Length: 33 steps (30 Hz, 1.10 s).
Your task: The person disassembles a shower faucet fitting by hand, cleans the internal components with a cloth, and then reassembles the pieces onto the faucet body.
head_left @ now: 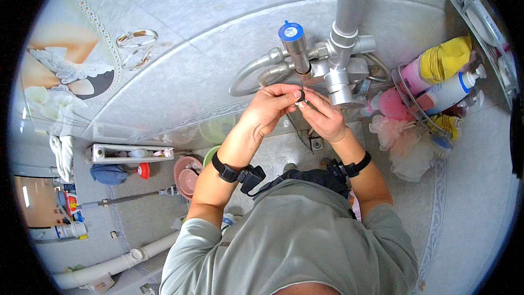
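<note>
My left hand (267, 110) and my right hand (327, 120) meet in front of the wall pipes, fingertips pinched together. Between them is a small black round piece (301, 96), perhaps a ring or a cap; the fingers cover part of it. Thumb and fingers of both hands close on it. Just above my fingertips stands a metal cylinder (297, 53) with a blue round cap (291, 31). Its lower end comes close to my hands, and I cannot tell whether they touch. To its right is a chrome valve fitting (339, 84) under a thick grey pipe (350, 3).
Braided hoses (245, 74) curve left of the cylinder. A wire rack (412, 95) at right holds bottles, a yellow cloth (446, 59) and bath puffs (401, 131). Pink basins (188, 177), a plunger (143, 170) and a white shelf (131, 153) are at left. A floor drain (316, 143) lies below.
</note>
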### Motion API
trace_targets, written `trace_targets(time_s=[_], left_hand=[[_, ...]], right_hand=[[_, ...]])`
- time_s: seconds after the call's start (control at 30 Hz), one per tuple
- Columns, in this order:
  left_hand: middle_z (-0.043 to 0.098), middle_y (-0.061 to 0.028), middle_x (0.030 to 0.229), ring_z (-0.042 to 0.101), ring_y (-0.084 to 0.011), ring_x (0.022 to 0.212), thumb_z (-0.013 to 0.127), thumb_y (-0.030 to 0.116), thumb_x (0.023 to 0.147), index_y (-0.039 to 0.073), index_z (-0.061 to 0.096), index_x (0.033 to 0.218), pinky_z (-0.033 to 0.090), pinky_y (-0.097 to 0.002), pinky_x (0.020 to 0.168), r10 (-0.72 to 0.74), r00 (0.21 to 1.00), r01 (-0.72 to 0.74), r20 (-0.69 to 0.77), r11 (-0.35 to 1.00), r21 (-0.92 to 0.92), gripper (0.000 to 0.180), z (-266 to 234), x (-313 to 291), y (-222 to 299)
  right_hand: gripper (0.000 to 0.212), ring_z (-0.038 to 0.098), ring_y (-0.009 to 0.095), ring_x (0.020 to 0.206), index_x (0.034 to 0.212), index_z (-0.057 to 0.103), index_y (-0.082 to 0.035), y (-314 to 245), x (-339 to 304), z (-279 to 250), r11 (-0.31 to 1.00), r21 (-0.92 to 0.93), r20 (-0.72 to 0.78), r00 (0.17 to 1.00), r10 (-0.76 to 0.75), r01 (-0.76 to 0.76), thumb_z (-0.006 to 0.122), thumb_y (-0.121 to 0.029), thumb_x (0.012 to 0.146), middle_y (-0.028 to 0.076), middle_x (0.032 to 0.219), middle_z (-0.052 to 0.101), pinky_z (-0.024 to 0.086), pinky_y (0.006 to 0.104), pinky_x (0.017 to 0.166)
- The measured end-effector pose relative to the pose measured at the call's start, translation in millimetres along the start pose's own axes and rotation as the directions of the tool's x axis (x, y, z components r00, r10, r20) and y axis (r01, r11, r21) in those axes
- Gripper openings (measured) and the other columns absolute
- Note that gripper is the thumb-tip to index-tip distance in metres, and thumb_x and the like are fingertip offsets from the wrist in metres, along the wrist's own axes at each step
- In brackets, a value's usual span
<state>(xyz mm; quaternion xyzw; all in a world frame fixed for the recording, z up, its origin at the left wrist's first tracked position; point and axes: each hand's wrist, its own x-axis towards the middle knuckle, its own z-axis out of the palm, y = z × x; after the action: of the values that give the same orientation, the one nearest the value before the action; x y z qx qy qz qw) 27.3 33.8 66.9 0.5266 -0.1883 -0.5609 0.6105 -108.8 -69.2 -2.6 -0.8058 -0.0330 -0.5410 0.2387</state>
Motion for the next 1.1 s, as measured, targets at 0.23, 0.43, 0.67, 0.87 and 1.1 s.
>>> trace_targets(time_s=[0.23,0.43,0.67,0.87,1.1], left_hand=[[0.066,-0.0082,0.099,0.063,-0.0157,0.088,0.063,0.007,0.088,0.000,0.064,0.103,0.053,-0.0280,0.078,0.001,1.000,-0.001,0.015,1.000,0.004,0.017,-2.3,0.2,-0.2],[0.066,-0.0077,0.099,0.063,-0.0155,0.088,0.064,0.008,0.088,0.001,0.063,0.102,0.053,-0.0273,0.077,0.043,0.999,-0.041,-0.011,0.991,0.124,0.017,0.5,0.0,0.6],[0.065,-0.0045,0.092,0.060,-0.0097,0.078,0.065,0.012,0.088,0.000,0.063,0.103,0.050,-0.0220,0.071,0.072,0.996,-0.061,-0.042,0.971,0.231,0.020,6.2,0.2,0.9],[0.065,-0.0049,0.092,0.061,-0.0105,0.081,0.065,0.011,0.088,0.000,0.064,0.103,0.051,-0.0230,0.072,0.093,0.993,-0.079,-0.069,0.981,0.178,0.019,9.6,0.7,-0.6],[0.065,-0.0022,0.094,0.060,-0.0096,0.083,0.064,0.010,0.088,0.005,0.065,0.103,0.051,-0.0229,0.073,0.118,0.992,-0.117,-0.041,0.993,0.023,0.016,8.7,3.1,-13.4]], right_hand=[[0.021,0.061,0.032,0.106,0.096,0.067,-0.002,7.2,-5.8,0.4,0.999,0.046,-0.008,1.000,-0.004,0.004,0.069,0.003,0.075,0.015,0.111,0.063,0.052,0.0393,0.090],[0.024,0.062,0.030,0.105,0.096,0.065,-0.002,8.4,-7.4,3.9,0.997,0.074,-0.052,0.998,0.022,-0.018,0.071,0.003,0.073,0.014,0.112,0.064,0.051,0.0379,0.091],[0.032,0.063,0.027,0.103,0.101,0.062,-0.003,11.4,-14.7,9.4,0.986,0.086,-0.096,0.984,0.151,-0.143,0.074,0.000,0.072,0.013,0.110,0.065,0.052,0.0356,0.088],[0.032,0.065,0.026,0.094,0.103,0.065,-0.004,0.4,-7.8,5.5,0.979,0.050,-0.119,0.972,0.201,-0.196,0.073,0.002,0.072,0.012,0.106,0.066,0.053,0.0348,0.081],[0.036,0.066,0.027,0.088,0.102,0.062,-0.001,10.4,-2.9,0.0,1.000,-0.014,-0.116,0.993,0.021,-0.023,0.074,0.006,0.068,0.014,0.104,0.065,0.054,0.0316,0.074]])
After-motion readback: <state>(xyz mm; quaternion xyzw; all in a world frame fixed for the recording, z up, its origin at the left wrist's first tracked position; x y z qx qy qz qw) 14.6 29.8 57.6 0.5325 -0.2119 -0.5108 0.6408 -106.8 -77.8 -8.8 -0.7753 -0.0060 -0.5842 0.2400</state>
